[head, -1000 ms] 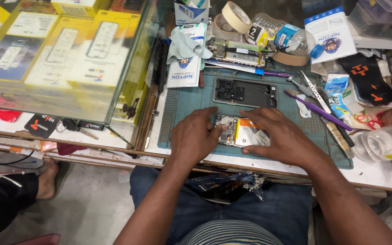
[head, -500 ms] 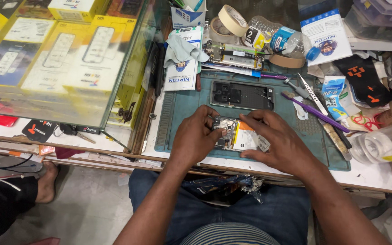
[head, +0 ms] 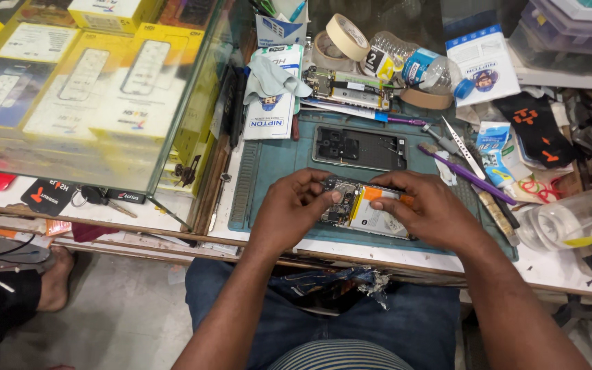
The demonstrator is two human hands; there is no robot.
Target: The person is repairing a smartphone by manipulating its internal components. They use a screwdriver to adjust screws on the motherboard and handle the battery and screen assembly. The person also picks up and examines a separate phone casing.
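Seen from above, a seated person works at a cluttered worktop (head: 173,212) covered in the middle by a teal repair mat (head: 275,161). Both bare hands meet over an opened phone (head: 368,214) lying flat on the near part of the mat, its circuit board and white battery exposed.

The left hand (head: 294,209) rests on the phone's left end, fingers curled down, thumb and fingertips pinching at the circuit-board area. The right hand (head: 427,209) lies over the phone's right end, fingers bent and pressing on the upper right edge by an orange tab, holding the phone steady.

Just beyond the hands, a dark phone back cover (head: 359,148) lies flat on the mat. Farther away sits a second bare phone frame (head: 349,88), beside rolls of tape (head: 340,40) and a small plastic bottle (head: 427,68) lying on its side. A grey cloth (head: 272,79) is draped over a white packet at the mat's far left corner.

To the right of the mat lie a purple-handled tool (head: 464,175) and metal tweezers (head: 464,139), near the right hand. At the left stands a glass display case (head: 104,123) holding yellow boxes. A clear plastic container (head: 577,219) sits at the far right edge.
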